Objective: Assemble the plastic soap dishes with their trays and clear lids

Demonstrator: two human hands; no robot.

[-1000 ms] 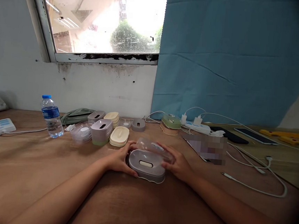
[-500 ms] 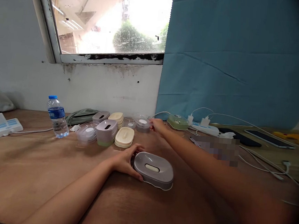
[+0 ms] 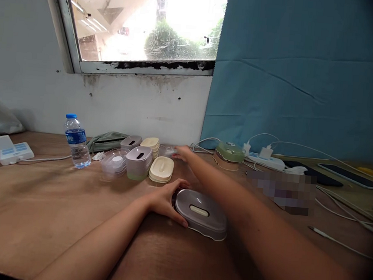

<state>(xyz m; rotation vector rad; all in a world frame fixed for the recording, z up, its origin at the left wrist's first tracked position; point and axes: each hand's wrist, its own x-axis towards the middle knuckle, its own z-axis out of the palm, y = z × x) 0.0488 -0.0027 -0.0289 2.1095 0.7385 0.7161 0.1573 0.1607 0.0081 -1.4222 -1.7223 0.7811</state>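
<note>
Grey oval box [image 3: 195,221] lies flat on the brown counter [image 3: 150,254], straight ahead of the person, with a cream insert [image 3: 199,211] showing in the slot on its top. Its long axis runs left to right on a slant, the right end nearer the viewer. The left hand [image 3: 166,201] is the nearer one: its grip is curled around the box's left end, thumb along the near side, fingers on the far side. The right forearm [image 3: 252,211] slants past the box's far right edge, partly hiding it. The right hand [image 3: 184,153] is well beyond the box, at clear plastic pieces [image 3: 166,150] just right of the stacked cream lids [image 3: 153,143]; whether its grip is clenched or released, I cannot tell.
</note>
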